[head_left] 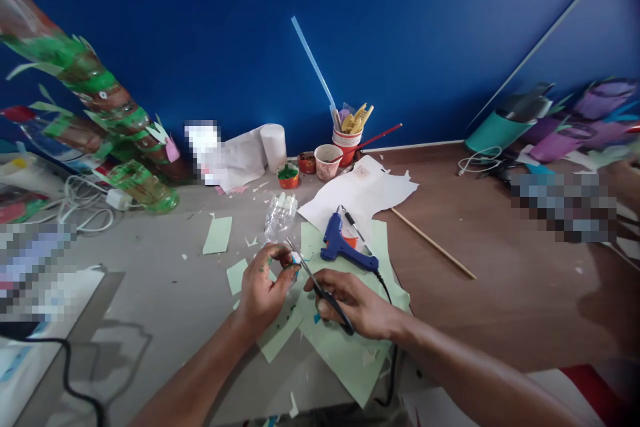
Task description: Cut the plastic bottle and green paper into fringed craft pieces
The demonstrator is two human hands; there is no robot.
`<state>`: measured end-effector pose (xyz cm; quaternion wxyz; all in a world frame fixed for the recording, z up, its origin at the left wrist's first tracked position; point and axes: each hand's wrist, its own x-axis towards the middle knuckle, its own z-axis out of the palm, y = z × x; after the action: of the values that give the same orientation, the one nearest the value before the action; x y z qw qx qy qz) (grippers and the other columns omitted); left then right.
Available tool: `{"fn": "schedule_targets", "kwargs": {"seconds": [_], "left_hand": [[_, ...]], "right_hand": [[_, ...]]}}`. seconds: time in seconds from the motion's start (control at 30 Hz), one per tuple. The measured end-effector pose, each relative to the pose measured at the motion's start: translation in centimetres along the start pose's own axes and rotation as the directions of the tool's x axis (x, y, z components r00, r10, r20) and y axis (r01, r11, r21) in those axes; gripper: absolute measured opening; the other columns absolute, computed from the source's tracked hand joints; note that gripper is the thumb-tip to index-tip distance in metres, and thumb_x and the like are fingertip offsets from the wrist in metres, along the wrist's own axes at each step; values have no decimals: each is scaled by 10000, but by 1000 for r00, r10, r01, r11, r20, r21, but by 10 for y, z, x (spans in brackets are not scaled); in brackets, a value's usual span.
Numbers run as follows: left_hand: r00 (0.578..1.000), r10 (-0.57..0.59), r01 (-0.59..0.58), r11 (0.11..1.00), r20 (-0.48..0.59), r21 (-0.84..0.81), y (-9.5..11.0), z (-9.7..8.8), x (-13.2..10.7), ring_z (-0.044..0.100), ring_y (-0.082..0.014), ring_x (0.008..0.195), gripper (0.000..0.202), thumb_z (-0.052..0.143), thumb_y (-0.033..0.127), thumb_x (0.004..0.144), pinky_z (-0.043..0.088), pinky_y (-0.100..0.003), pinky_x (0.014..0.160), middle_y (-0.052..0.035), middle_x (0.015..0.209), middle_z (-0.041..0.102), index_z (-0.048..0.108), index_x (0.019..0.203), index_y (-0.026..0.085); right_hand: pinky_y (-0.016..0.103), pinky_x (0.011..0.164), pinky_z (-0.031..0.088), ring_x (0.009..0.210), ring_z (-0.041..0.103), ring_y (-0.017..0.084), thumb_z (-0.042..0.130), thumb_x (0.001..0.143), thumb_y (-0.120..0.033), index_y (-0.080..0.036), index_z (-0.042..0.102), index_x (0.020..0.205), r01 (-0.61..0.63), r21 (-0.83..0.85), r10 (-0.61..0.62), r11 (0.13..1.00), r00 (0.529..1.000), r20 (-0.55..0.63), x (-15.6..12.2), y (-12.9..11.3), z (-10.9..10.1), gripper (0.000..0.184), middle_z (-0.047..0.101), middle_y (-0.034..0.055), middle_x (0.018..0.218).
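My right hand [345,300] grips a pair of scissors [325,293] by its dark handles, with the blades pointing up and left toward my other hand. Between the thumb and fingers of my left hand [267,280] is a small white and blue piece [296,258], close against the blades; its kind is too small to make out. Beneath both hands lie light green paper sheets [345,367]. Just beyond them a blue glue gun [345,243] rests on the paper, beside a black pen [357,227]. A clear plastic bottle piece [280,217] stands past my left hand.
White paper [365,187] and a wooden stick [435,243] lie farther back. Cups [329,163], a small pot of green paint [288,177] and a white roll [273,147] stand by the blue wall. Painted bottles [105,100] lean at left; a person's hand [627,180] shows at far right.
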<state>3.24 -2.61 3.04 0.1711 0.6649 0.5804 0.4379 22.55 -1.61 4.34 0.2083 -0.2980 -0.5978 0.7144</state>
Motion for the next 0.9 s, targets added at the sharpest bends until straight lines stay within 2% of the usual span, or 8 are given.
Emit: {"fn": "schedule_targets", "kwargs": {"seconds": [0.3,0.9], "left_hand": [[1000,29,-30,998,8,63,5,0,1,594,-135,693,114,557,237,776,470,-250,674,-6,769,615,553,878,187],[1000,-13,12,999,24,40,4,2,-1,602,-142,711,105,554,235,769,478,-262,694,-14,774,624,562,860,183]], "right_hand": [[212,508,329,573,406,90,577,729,-636,-125,533,982,13,24,-13,1000,1000,-27,0,0,5,572,444,-27,668],[209,512,322,557,379,83,559,761,-611,-155,500,882,14,-2,-14,1000,1000,-24,3,3,7,476,426,-36,653]]}}
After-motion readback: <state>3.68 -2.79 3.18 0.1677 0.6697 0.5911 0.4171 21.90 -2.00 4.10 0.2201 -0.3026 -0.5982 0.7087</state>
